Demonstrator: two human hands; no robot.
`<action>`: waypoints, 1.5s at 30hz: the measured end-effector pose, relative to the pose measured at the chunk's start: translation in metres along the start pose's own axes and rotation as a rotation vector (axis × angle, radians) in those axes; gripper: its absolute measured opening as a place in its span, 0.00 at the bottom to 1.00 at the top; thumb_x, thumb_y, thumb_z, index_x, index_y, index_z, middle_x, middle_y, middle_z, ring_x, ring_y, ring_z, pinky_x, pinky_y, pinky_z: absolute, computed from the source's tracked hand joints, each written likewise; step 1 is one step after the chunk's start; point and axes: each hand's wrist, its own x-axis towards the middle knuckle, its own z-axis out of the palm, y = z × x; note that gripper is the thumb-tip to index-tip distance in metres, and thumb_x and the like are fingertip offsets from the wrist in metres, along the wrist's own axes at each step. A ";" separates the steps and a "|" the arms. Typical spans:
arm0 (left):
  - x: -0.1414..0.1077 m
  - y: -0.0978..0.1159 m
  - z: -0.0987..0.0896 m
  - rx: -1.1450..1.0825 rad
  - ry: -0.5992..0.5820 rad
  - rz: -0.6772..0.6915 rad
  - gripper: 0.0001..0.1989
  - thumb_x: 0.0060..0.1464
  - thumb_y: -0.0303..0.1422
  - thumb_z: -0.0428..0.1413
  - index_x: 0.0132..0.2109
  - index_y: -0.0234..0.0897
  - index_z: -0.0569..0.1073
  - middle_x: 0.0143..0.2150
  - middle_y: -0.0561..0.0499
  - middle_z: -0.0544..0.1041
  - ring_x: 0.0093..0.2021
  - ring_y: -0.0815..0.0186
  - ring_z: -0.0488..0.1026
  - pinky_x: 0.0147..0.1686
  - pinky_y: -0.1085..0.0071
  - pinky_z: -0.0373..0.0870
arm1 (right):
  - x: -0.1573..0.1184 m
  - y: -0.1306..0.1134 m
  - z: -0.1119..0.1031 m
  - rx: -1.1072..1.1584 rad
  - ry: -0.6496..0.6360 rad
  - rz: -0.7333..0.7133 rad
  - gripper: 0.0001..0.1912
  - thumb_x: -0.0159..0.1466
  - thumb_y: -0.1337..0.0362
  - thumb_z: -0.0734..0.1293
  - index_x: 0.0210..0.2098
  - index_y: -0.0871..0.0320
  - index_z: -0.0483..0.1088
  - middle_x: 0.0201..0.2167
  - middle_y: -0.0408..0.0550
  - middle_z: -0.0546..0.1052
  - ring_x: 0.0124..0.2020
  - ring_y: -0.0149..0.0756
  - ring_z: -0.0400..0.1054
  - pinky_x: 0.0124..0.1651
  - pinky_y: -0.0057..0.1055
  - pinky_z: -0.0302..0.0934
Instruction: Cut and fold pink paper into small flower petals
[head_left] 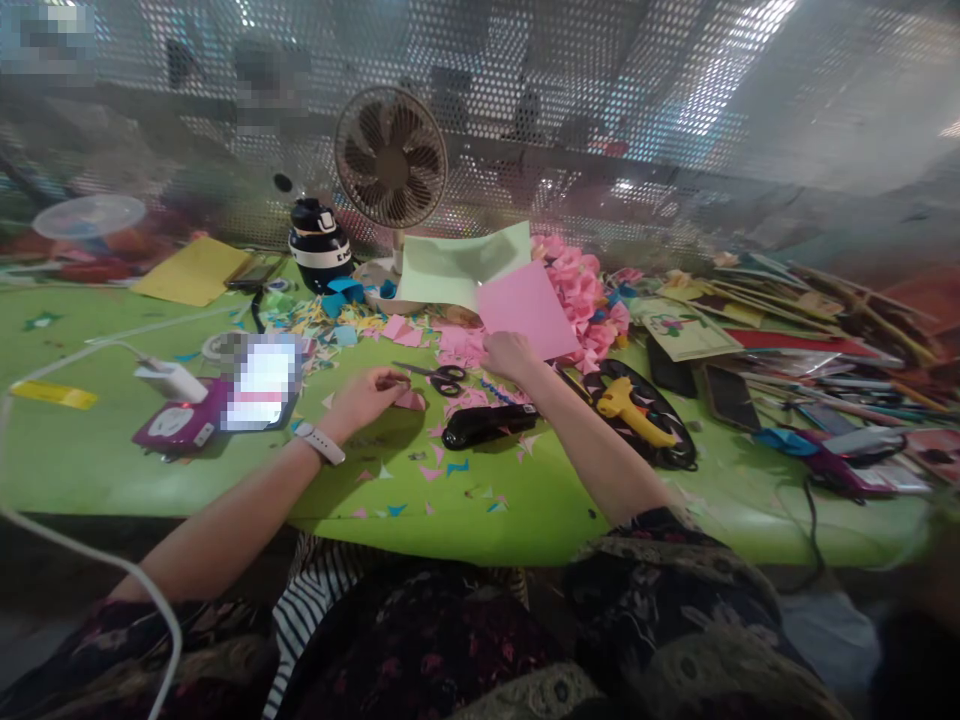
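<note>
My left hand (pixel 367 398), with a white watch on its wrist, pinches a small folded piece of pink paper (pixel 410 400) just above the green table. Farther off, my right hand (pixel 511 356) has its fingers curled down at the pile of cut pink paper pieces (pixel 459 345); its fingertips are hidden, so I cannot make out what they hold. Black-handled scissors (pixel 448 379) lie between the two hands. A black stapler (pixel 489 425) rests nearer to me, below my right hand. Behind that hand leans a pink paper sheet (pixel 529 310), beside a pale green sheet (pixel 465 268).
Paper scraps litter the green table (pixel 480 525). A lit phone (pixel 262 385) and a purple power bank (pixel 180 420) lie left. A fan (pixel 391 157) and black bottle (pixel 320 250) stand behind. Rightward are pink paper flowers (pixel 574 285), a yellow glue gun (pixel 634 412) and phones.
</note>
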 end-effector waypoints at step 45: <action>-0.021 0.035 0.011 -0.791 -0.346 -0.213 0.10 0.48 0.33 0.68 0.36 0.33 0.80 0.32 0.51 0.82 0.30 0.72 0.77 0.35 0.75 0.75 | -0.070 -0.038 0.012 0.652 0.541 -0.776 0.07 0.63 0.59 0.71 0.41 0.47 0.79 0.61 0.47 0.68 0.64 0.50 0.57 0.64 0.58 0.55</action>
